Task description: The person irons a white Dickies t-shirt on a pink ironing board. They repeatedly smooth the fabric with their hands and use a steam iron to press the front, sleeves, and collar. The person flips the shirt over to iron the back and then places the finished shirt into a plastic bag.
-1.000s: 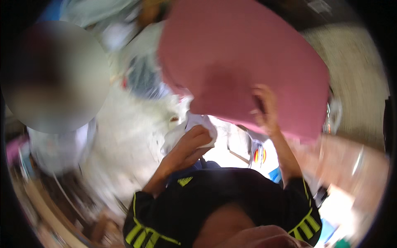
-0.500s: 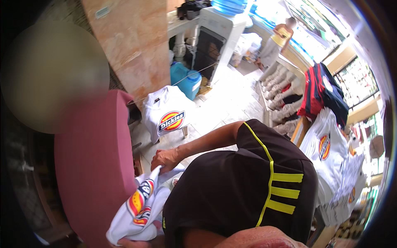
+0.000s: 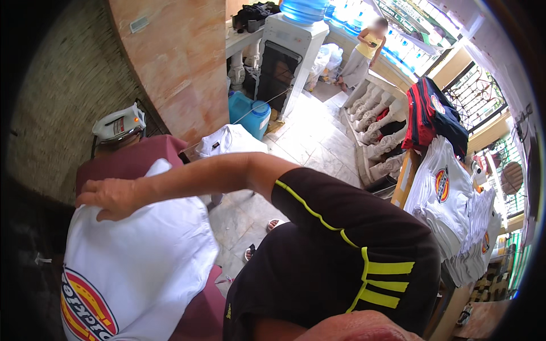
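A white T-shirt with a round red, yellow and dark-blue print lies spread over a board with a maroon cover. My right hand rests on the shirt's far left part, palm down. Its fingers are stretched out and the thumb stands apart. Past that hand, at the board's far end, sits a white iron with a small orange light. My left hand is out of view; only a bit of that arm shows at the lower edge.
Another white shirt is draped over a low stand beyond the board. White shirts hang or lie stacked at right, beside red and navy garments. Behind are a water dispenser, a blue jug and a person in yellow.
The bunched shirt has been spread over the board. My right hand has moved left and lies on it. My left hand has left the view. The iron has come into sight.
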